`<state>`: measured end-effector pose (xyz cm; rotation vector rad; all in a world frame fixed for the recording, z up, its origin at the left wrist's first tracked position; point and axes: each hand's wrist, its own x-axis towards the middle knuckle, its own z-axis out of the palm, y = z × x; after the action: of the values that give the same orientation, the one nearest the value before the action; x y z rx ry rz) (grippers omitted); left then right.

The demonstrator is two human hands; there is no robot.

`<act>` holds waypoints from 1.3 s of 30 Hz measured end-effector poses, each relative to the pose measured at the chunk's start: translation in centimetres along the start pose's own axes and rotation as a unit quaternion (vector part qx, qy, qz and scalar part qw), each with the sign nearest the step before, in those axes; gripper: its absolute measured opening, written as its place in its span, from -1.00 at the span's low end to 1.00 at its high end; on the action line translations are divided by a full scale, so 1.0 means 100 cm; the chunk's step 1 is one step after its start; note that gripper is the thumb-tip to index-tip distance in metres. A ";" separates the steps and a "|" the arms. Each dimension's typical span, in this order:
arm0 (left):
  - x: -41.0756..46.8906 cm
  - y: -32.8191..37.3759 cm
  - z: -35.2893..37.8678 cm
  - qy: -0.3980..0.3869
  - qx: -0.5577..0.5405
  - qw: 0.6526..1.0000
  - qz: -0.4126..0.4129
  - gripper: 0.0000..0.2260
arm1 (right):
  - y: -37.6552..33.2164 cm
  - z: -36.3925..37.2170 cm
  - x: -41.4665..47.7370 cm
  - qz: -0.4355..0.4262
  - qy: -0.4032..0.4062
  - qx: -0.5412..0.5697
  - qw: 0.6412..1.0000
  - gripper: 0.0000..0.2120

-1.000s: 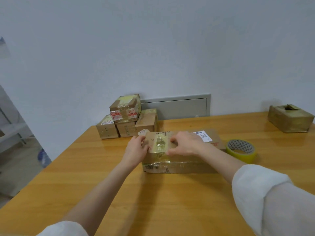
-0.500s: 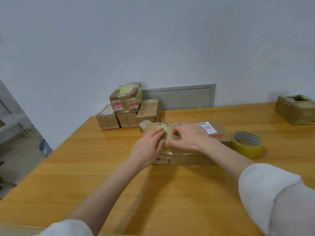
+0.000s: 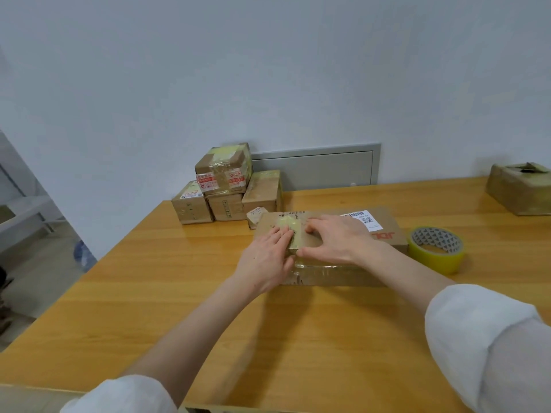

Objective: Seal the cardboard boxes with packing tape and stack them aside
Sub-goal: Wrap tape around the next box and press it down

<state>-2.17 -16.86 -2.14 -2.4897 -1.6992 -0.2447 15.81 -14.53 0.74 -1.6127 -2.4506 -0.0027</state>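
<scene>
I have both hands on the flat cardboard box (image 3: pixel 384 242), which lies near the middle of the table (image 3: pixel 179 293), a little toward the far edge. A strip of yellowish tape (image 3: pixel 293 234) runs across the lid and folds over the near edge onto the front face. My left hand (image 3: pixel 267 259) lies flat with its fingers straight and close together, the tips pressing on the left edge of the strip. My right hand (image 3: pixel 338 239) is flat on the lid just right of the strip, fingers a little spread, thumb stretched out to the near edge where the tape turns the corner. Neither hand pinches anything; I hold them this way so my weight bears the tape down onto the cardboard and the box does not slide as I rub.

The roll of tape (image 3: pixel 435 248) lies flat just beside the right end of the box, within reach for another strip. At the far left corner, against the wall (image 3: pixel 298 84), four small boxes (image 3: pixel 222 180) already taped are stacked, one on top of three; I judge that is where this one goes. A further box (image 3: pixel 518 193) waits at the far right edge, its top looking not yet closed. Whether the far end of the strip is stuck down I cannot tell.
</scene>
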 end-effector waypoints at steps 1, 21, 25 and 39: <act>0.001 0.001 -0.001 -0.001 0.001 1.000 -0.001 -0.47 | 0.000 0.000 0.000 0.000 -0.001 0.000 1.000 -0.43; 0.011 0.006 -0.019 -0.089 0.026 0.996 -0.004 -0.26 | -0.022 0.008 0.003 0.023 -0.047 0.036 0.998 -0.59; 0.009 0.004 -0.012 -0.095 0.055 0.994 -0.004 -0.23 | -0.023 0.012 0.002 0.011 -0.024 0.029 0.999 -0.58; 0.013 -0.001 -0.020 -0.086 -0.082 0.993 -0.010 -0.24 | -0.016 0.005 0.001 0.003 -0.030 0.105 0.994 -0.57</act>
<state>-1.90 -16.03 0.05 -2.6833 -1.8381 -0.1819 14.18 -15.00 0.48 -1.5502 -2.3955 0.2983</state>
